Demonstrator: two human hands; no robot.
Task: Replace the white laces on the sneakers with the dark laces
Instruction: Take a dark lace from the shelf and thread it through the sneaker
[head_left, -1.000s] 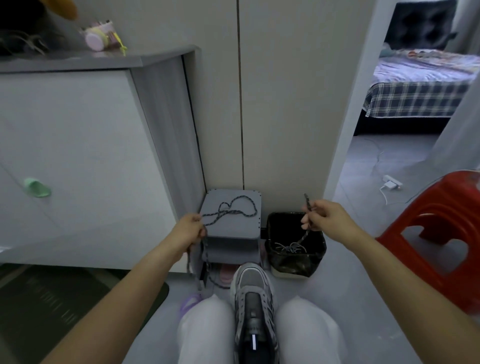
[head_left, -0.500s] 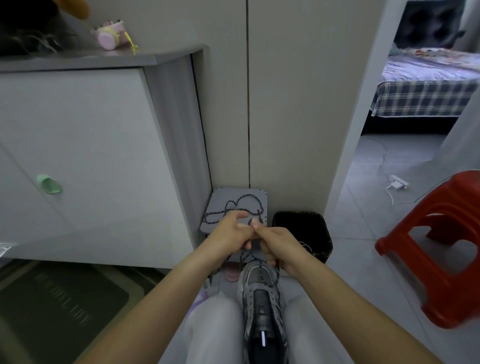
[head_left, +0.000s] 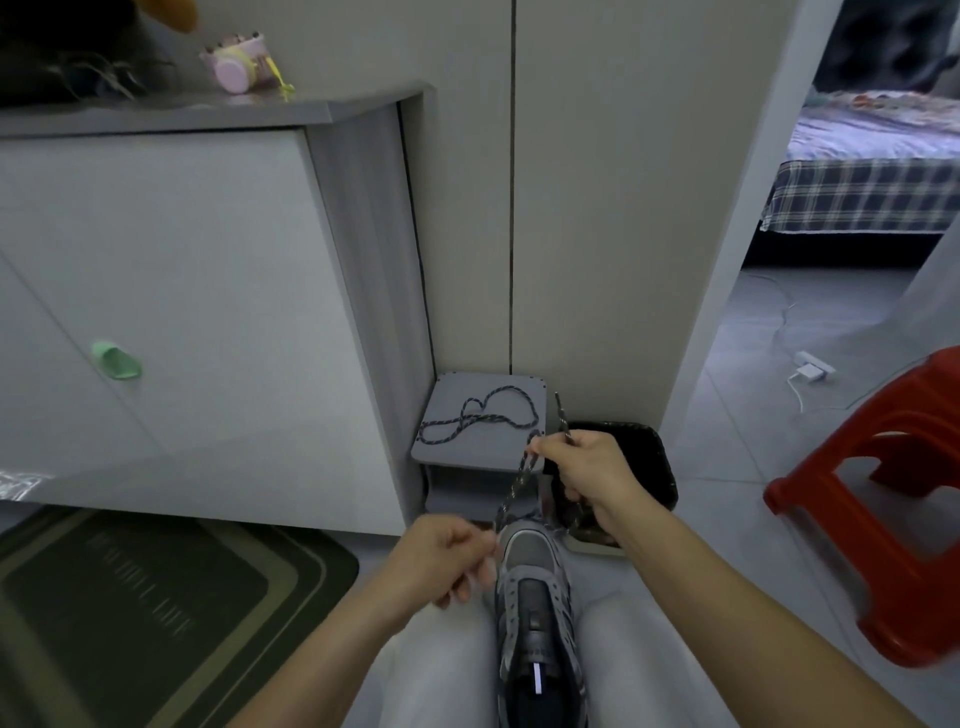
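Head view: a person sits with a grey mesh sneaker (head_left: 532, 587) propped toe-up between the knees, at six o'clock of the frame.
Right hand (head_left: 592, 467): raised at one o'clock of the sneaker's toe, fingers closed round a dark speckled lace (head_left: 519, 478) and pulling it taut; its tip pokes up above the fist.
Left hand (head_left: 441, 556): at nine o'clock of the toe, apart from the right, curled and seemingly pinching the same lace low down.
Spare dark lace (head_left: 483, 421): lies looped on a small grey step stool (head_left: 467, 452) at twelve o'clock.
Progress: no white lace shows, so removal looks done. The dark lace seems to be through the toe-end eyelets only. The upper rows, and probably a second sneaker for the spare, remain.
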